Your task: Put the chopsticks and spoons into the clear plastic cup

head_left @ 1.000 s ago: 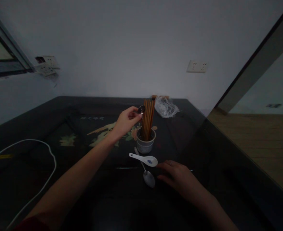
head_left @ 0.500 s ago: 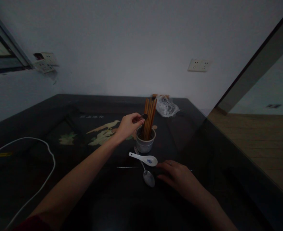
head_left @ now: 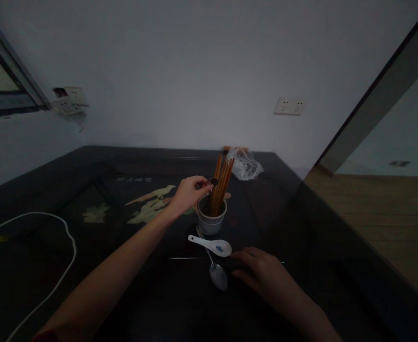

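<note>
My left hand [head_left: 189, 192] reaches over the dark table and pinches a metal spoon [head_left: 212, 181] by its bowl, its handle down inside a small white cup [head_left: 211, 220]. Several brown chopsticks [head_left: 222, 183] stand in the same cup. In front of the cup lie a white ceramic spoon [head_left: 212, 245] with a blue mark and a second metal spoon [head_left: 218, 274]. My right hand [head_left: 262, 271] rests flat on the table just right of those two spoons, fingers loosely stretched and holding nothing.
The black table [head_left: 123, 266] has a pale bird and flower inlay [head_left: 152, 199]. A white cable [head_left: 57, 266] loops at the left. A crumpled clear plastic bag [head_left: 243, 164] lies at the far edge. Wall sockets [head_left: 289, 106] are behind; wooden floor shows at the right.
My left hand has lowered the metal spoon towards and into the cup beside the chopsticks. My right hand has stayed put by the spoons on the table.
</note>
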The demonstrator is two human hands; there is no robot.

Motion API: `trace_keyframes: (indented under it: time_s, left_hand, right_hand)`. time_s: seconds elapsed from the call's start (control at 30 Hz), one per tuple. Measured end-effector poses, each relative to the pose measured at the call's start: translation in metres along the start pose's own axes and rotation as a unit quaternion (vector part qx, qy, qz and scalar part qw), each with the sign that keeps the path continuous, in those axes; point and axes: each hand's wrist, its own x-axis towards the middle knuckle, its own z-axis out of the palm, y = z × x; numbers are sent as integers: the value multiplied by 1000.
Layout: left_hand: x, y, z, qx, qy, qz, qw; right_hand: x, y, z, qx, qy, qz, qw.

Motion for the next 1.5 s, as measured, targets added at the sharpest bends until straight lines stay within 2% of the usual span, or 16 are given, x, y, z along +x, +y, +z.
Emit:
trace_keyframes:
  time_s: [0.37, 0.8, 1.03, 1.17, 1.27, 1.4, 1.43, 1.5]
  left_hand:
    - [2, -3, 1, -22, -23, -4, 1000]
    - [-6, -10, 2, -17, -4, 22, 1000]
    - [-17, -10, -11, 48, 51, 55, 996]
    - [-18, -5, -16, 31, 42, 49, 997]
    - [-23, 4, -21, 30, 69, 46, 996]
    - [-48, 19, -29, 72, 131, 112, 982]
    - [-58, 21, -30, 93, 125, 142, 978]
    - [-78, 22, -30, 144, 54, 212, 965]
  right_hand:
    - [-1, -1, -3, 10, -8, 8, 1000]
    - [-1, 0, -2, 3, -4, 4, 1000]
    - [1, 3, 2, -3, 3, -14, 1000]
    - [1, 4, 3, -3, 0, -17, 1000]
    - [0, 4, 2, 5, 0, -13, 1000]
    - [-1, 3, 1, 2, 13, -22, 1000]
    - [-1, 2, 2, 1, 17, -24, 1000]
    - [0, 1, 4, -2, 26, -29, 999]
